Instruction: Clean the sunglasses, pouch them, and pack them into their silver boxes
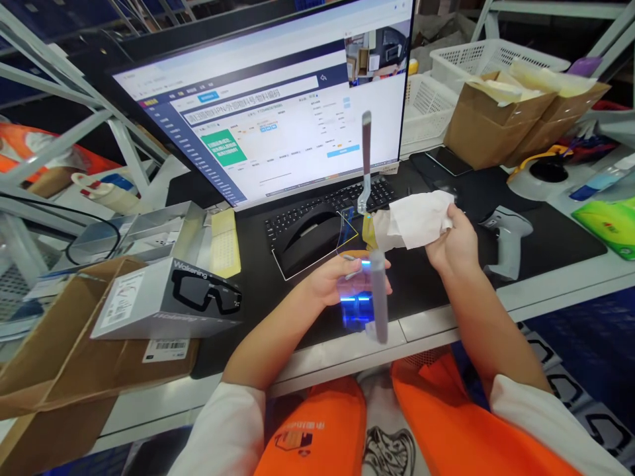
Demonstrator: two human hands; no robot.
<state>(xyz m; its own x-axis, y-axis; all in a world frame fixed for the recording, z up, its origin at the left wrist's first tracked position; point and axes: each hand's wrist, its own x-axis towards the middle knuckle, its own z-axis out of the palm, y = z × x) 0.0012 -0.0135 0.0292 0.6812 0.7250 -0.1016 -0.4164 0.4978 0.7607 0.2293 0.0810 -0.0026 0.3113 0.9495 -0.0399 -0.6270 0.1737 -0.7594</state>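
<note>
My left hand [331, 279] holds a pair of sunglasses [364, 264] with a mirrored blue lens and grey arms, one arm sticking up in front of the monitor, the other pointing down toward me. My right hand [454, 243] grips a white cloth [417, 218] and presses it against the right end of the sunglasses. Both hands hover above the black desk mat [436, 284], in front of the keyboard [322, 205].
A monitor [278, 106] stands behind the keyboard. A grey sunglasses box [163, 297] rests on an open cardboard box [64, 357] at left. A barcode scanner [506, 238] lies at right, with a phone [449, 160], cardboard boxes [496, 119] and white baskets [476, 56] behind.
</note>
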